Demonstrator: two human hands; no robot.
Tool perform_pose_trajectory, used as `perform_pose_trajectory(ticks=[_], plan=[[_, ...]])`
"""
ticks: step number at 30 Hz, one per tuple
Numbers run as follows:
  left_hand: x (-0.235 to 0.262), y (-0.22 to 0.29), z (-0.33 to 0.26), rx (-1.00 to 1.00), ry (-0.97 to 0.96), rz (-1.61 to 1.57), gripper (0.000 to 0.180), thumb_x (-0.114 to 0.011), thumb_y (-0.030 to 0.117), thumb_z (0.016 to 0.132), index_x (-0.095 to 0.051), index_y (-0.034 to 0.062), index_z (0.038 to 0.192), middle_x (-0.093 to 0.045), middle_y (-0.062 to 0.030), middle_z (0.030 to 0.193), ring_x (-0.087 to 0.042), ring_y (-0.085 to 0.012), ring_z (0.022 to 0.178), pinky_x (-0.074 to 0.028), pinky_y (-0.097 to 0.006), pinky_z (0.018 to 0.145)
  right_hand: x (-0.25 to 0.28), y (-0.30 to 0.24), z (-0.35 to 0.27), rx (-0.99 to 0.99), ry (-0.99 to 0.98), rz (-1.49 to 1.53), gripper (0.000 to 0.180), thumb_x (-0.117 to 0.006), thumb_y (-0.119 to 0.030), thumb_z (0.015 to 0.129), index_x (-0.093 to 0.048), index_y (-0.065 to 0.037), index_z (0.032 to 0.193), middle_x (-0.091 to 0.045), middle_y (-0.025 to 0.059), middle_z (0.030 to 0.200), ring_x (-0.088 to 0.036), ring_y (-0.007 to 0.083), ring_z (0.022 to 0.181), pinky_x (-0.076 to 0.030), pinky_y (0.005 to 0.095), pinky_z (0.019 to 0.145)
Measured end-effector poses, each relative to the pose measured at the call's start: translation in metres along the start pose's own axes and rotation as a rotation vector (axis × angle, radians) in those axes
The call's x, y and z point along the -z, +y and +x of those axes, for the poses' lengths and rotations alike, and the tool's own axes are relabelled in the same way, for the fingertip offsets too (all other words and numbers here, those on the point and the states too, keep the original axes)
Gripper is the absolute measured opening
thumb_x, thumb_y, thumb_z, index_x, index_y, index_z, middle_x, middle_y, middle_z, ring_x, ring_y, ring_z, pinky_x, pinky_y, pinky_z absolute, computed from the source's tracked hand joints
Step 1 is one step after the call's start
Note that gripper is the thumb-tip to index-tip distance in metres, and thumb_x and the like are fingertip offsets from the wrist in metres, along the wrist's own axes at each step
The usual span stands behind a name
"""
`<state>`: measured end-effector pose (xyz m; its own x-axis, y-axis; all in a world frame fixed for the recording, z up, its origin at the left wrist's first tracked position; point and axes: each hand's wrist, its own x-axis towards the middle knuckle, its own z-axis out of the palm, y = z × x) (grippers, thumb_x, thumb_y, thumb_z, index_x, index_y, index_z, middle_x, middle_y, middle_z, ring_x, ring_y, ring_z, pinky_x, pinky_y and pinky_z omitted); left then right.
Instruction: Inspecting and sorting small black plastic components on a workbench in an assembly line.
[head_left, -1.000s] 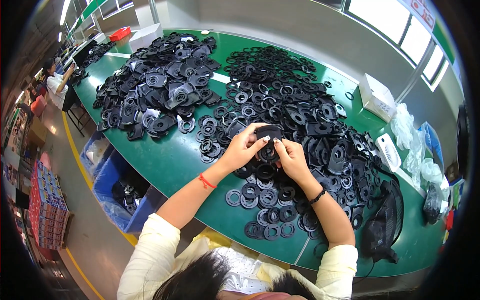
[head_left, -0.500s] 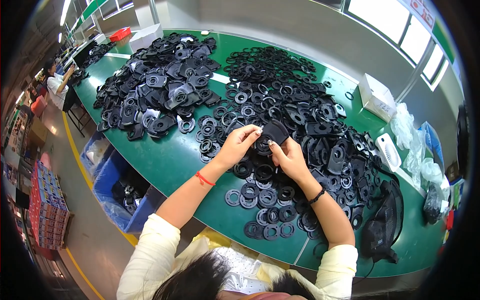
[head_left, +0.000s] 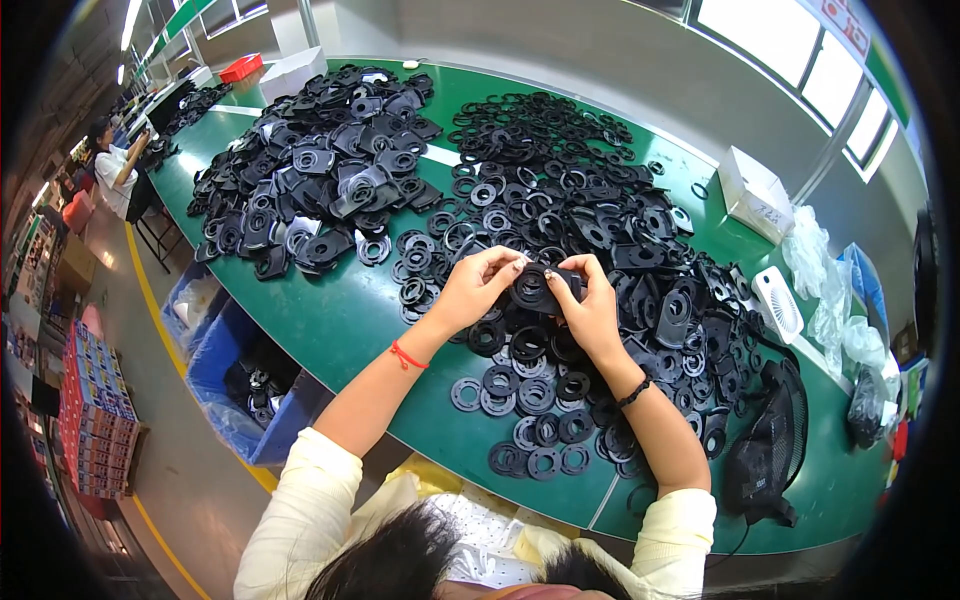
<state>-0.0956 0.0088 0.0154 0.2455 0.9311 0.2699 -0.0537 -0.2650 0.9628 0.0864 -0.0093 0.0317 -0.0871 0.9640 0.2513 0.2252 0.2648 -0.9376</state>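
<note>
Between my two hands, above the heap, I hold a black plastic part with a round ringed opening (head_left: 531, 287). My left hand (head_left: 482, 287) pinches its left edge with thumb and forefinger. On the other side my right hand (head_left: 588, 305) grips it, thumb across the front and fingers over the top edge. My fingers hide part of its flat body. Under and around my hands lie many loose black rings (head_left: 536, 395) and a heap of black plate-like parts with round holes (head_left: 672, 318).
A big pile of similar black plates (head_left: 312, 160) covers the left of the green table (head_left: 420, 440). At right are a white box (head_left: 752, 195), a white fan (head_left: 777, 303), plastic bags (head_left: 815, 265) and a black mesh bag (head_left: 765, 450). Blue bins (head_left: 235, 385) stand beside the table; a person (head_left: 118, 165) sits far left.
The part has turned in my hands, so its flat end no longer sticks up to the right. My right fingers have moved up over its top edge.
</note>
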Motion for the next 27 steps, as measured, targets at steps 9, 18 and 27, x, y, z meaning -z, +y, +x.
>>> perform_pose_trajectory(ticks=[9,18,27], plan=[[-0.002,0.008,-0.004,-0.253,0.039,0.480,0.012,-0.058,0.011,0.087,-0.061,-0.0011,0.088,-0.059,-0.0110,0.074,-0.053,-0.0198,0.059,-0.042,-0.030,0.055,-0.004,0.005,0.000,0.155,-0.032,-0.178,0.016,-0.061,-0.012,0.087,-0.064,0.003,0.089,-0.066,0.0079,0.075,-0.060,0.0106,0.068,-0.047,0.0250,0.065],[-0.001,0.008,-0.007,-0.189,-0.009,0.461,0.014,-0.058,0.011,0.088,-0.061,-0.0024,0.087,-0.060,-0.0089,0.070,-0.052,-0.0114,0.056,-0.041,-0.027,0.052,-0.002,0.001,-0.001,0.169,-0.100,-0.245,0.014,-0.062,-0.010,0.084,-0.059,0.004,0.083,-0.065,0.0126,0.073,-0.064,0.0194,0.065,-0.048,0.0286,0.063],[0.003,0.006,-0.002,0.088,-0.117,0.001,0.022,-0.052,0.020,0.095,-0.061,0.0003,0.093,-0.061,0.0003,0.074,-0.056,-0.0053,0.066,-0.047,-0.021,0.065,0.000,0.010,0.001,0.131,0.006,-0.058,0.012,-0.049,-0.011,0.095,-0.049,0.000,0.100,-0.060,0.0064,0.078,-0.056,0.0092,0.071,-0.044,0.0233,0.065]])
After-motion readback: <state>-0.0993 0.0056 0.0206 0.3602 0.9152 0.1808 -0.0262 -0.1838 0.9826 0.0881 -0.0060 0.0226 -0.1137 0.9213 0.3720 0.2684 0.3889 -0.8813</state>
